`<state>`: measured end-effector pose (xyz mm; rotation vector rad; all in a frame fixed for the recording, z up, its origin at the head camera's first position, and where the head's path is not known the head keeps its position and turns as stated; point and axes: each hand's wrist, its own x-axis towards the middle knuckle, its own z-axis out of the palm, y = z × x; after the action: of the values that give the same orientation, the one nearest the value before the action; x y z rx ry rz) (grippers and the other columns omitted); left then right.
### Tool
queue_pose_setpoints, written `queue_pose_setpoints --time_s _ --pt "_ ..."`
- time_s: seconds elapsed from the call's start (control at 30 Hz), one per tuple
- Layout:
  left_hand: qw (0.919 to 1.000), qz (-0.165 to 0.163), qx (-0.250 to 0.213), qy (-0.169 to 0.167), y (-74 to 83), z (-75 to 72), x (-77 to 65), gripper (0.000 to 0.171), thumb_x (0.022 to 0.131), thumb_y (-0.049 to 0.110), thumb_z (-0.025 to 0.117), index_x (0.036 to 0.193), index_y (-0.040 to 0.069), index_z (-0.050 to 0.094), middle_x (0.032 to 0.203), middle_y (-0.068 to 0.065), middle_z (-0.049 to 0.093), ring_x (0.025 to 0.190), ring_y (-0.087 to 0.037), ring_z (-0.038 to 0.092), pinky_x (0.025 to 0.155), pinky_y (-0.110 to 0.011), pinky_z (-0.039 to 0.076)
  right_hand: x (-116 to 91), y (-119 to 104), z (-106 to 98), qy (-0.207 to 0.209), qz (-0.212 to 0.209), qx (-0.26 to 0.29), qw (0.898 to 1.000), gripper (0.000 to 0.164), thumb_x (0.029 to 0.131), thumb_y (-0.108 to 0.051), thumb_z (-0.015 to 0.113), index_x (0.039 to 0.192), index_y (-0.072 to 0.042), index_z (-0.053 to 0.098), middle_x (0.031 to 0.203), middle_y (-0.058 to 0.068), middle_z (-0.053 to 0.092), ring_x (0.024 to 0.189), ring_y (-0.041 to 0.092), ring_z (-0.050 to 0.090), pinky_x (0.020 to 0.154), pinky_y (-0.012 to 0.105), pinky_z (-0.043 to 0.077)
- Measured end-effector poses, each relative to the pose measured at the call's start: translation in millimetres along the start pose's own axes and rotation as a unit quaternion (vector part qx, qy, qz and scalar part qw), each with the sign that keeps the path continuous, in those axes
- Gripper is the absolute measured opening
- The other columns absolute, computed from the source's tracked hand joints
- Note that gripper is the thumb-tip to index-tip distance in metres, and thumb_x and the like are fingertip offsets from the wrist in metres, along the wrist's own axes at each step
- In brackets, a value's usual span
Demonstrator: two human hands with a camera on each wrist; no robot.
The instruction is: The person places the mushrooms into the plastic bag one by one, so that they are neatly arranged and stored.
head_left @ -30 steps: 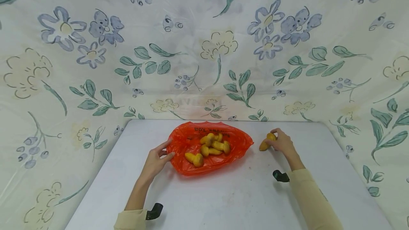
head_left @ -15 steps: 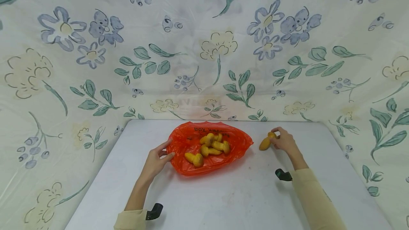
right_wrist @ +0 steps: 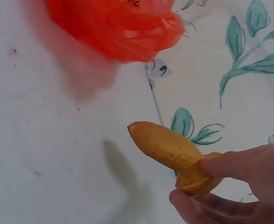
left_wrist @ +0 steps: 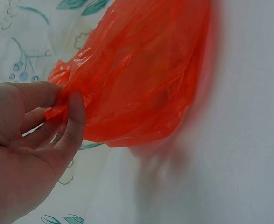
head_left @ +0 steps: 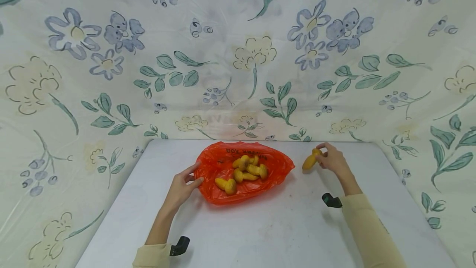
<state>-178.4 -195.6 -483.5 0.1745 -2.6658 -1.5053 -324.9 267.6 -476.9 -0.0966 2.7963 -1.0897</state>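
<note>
A red plastic bag (head_left: 208, 168) lies spread wide on the white table, several yellow mushrooms (head_left: 241, 175) inside it. My left hand (head_left: 182, 187) pinches the bag's left edge between thumb and fingers; the left wrist view shows the thin plastic (left_wrist: 141, 79) bunched at the fingertips. To the right of the bag, my right hand (head_left: 332, 161) holds one yellow mushroom (right_wrist: 167, 147) by its cap, thumb on one side and fingers on the other. Its stem points away from the hand toward the bag, and its shadow falls on the tabletop in the right wrist view.
The white table (head_left: 260, 235) ends at a flowered cloth backdrop (head_left: 238, 94) behind and at both sides. Dark printed lettering (head_left: 245, 151) shows on the bag's far side. A black wrist mount (head_left: 180, 246) sticks out at the left sleeve, another mount (head_left: 332, 200) at the right.
My right hand has shifted slightly up and to the right with the mushroom, showing more of its stem. The left hand and the bag have stayed in place.
</note>
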Motion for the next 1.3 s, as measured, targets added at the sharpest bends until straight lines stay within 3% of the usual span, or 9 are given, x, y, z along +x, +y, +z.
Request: queue_pose_setpoints --time_s 0.63,1.3 --pt "1.0 -0.003 0.0 -0.003 3.0 0.3 -0.3 0.059 0.094 0.013 0.064 0.149 0.012 0.043 0.144 -0.015 0.053 0.109 -0.029 0.062 0.083 -0.024 0.058 -9.6 -49.0 -21.3 0.02 -0.047 -0.027 0.998 0.042 0.099 -0.021 0.057 0.137 -0.007 0.046 0.115 0.025 0.064 0.08 0.024 0.067 0.078 0.034 0.059" --pt "1.0 0.0 -0.008 -0.004 1.5 -0.2 -0.6 0.058 0.094 0.013 0.064 0.148 0.012 0.044 0.143 -0.015 0.054 0.108 -0.028 0.062 0.081 -0.022 0.057 -20.1 -107.0 -9.7 -0.013 -0.102 -0.014 0.995 0.039 0.098 -0.017 0.058 0.134 -0.008 0.049 0.121 0.023 0.062 0.094 0.031 0.067 0.082 0.039 0.06"
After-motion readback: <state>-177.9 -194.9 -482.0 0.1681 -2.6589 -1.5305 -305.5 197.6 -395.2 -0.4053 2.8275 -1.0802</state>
